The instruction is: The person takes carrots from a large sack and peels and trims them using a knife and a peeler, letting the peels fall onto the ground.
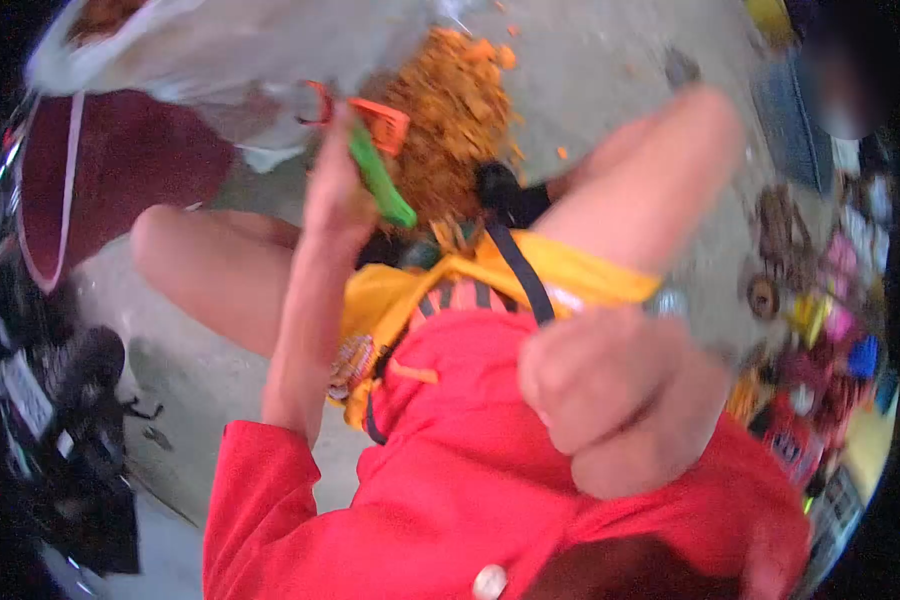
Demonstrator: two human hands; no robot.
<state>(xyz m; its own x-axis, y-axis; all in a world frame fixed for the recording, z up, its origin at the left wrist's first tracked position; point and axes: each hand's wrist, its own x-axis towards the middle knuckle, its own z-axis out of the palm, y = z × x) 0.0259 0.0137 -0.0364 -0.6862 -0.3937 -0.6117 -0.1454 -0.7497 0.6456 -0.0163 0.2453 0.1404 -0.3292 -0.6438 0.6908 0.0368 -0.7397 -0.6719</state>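
My left hand [340,195] is closed around a green-handled tool [380,180]. An orange, flat piece [382,125] shows beside its upper end; blur hides the tool's exact kind. Behind that hand, between my legs, lies a heap of orange-brown shavings and chips [460,105] on the floor. My right hand [620,390] is raised close to the camera, above my red shirt [460,450]. Its fingers are curled into a fist, and whatever may be inside is hidden.
At the upper left, a white plastic sheet [200,50] hangs over a dark red container [120,165] with a pale rim. Black items [70,400] lie at left. Mixed colourful goods [820,380] crowd the right side. Part of another person in jeans [795,120] is at upper right.
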